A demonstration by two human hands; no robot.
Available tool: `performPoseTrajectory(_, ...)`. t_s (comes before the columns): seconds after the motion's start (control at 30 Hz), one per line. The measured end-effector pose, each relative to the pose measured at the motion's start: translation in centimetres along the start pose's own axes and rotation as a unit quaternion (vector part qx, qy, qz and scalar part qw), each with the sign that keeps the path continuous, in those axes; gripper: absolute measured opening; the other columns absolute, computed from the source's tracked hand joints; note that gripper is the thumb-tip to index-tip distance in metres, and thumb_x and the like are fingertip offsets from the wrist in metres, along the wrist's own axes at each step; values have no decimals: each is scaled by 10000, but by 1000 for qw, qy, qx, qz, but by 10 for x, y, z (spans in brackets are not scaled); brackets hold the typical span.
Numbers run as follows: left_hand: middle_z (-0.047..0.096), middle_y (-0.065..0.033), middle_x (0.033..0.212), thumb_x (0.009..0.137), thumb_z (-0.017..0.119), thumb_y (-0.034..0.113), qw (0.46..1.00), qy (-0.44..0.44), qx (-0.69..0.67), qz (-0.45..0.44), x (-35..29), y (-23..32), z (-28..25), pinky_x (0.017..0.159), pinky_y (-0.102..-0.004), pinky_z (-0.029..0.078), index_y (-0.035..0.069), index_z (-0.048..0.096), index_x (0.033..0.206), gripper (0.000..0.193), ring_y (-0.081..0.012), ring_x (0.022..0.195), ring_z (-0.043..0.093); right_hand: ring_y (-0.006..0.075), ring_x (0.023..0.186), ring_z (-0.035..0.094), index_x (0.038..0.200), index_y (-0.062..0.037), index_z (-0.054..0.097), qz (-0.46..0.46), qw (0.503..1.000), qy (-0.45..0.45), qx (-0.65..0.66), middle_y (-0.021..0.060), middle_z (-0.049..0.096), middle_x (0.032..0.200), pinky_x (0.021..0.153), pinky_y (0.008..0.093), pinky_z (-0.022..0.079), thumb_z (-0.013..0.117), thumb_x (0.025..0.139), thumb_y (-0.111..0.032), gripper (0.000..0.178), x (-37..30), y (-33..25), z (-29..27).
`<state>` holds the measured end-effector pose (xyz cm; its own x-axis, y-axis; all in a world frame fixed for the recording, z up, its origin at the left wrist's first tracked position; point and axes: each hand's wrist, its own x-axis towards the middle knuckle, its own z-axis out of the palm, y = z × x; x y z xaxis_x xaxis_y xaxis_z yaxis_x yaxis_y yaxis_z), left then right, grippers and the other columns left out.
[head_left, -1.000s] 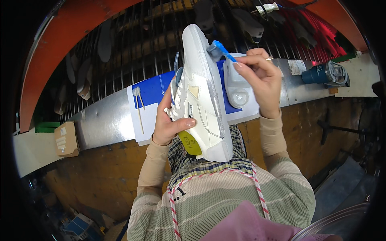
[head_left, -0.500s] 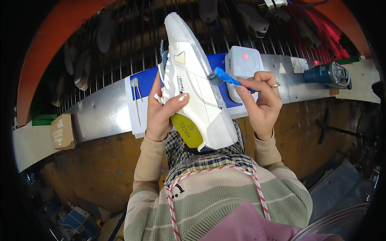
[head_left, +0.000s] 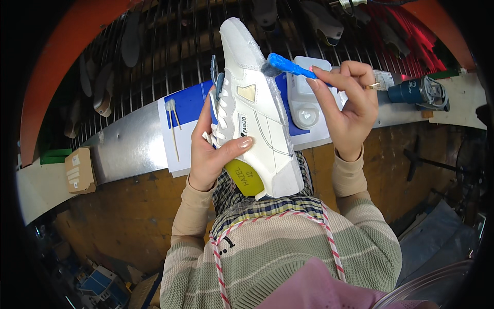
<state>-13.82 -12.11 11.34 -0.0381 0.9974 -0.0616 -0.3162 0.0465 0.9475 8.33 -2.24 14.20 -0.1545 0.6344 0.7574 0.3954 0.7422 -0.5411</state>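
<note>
My left hand grips a white sneaker across its lacing, thumb on the side panel. The shoe is turned on its side with its toe pointing away, and a yellow-green shoe last fills its opening. Between the thumb and fingers of my right hand is a blue-handled brush. Its dark bristles touch the edge of the sneaker near the toe, where the upper meets the sole side. The sole's bottom faces away and is hidden.
A white container with a round cup stands on the sheets behind the shoe. Two swab sticks lie at left, near a cardboard box. A blue tumbler is at right. Beyond runs a rack of metal rods carrying shoe parts.
The brush has moved along the sneaker's edge toward the toe, my right hand going up and right with it. The sneaker has shifted slightly right and tilted more upright.
</note>
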Motion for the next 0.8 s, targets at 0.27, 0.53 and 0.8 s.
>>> performPoseTrajectory(0.27, 572, -185, 1351, 788, 756, 85, 998, 3, -51, -27, 2, 2, 0, 1007, -364, 498, -34, 218, 1545, 936, -252, 1174, 630, 93, 678, 497, 954, -29, 778, -19, 997, -68, 32, 39, 503, 906, 588, 220, 399, 843, 696, -10, 267, 6, 11, -13)
performPoseTrajectory(0.53, 598, -169, 1311, 831, 705, 100, 994, 11, -100, -44, 4, 0, -4, 982, -347, 518, -7, 268, 1529, 830, -237, 1140, 646, 98, 703, 488, 944, -18, 781, 74, 986, -116, 99, 36, 512, 896, 595, 221, 370, 829, 707, -16, 242, -20, 0, -30)
performPoseTrajectory(0.8, 606, -175, 1295, 868, 673, 106, 988, 33, -143, -43, 9, 5, 0, 960, -347, 539, 2, 319, 1496, 728, -236, 1132, 652, 114, 758, 505, 940, 5, 774, 225, 961, -100, 127, 33, 529, 885, 637, 233, 410, 808, 736, -15, 208, -50, -23, -35)
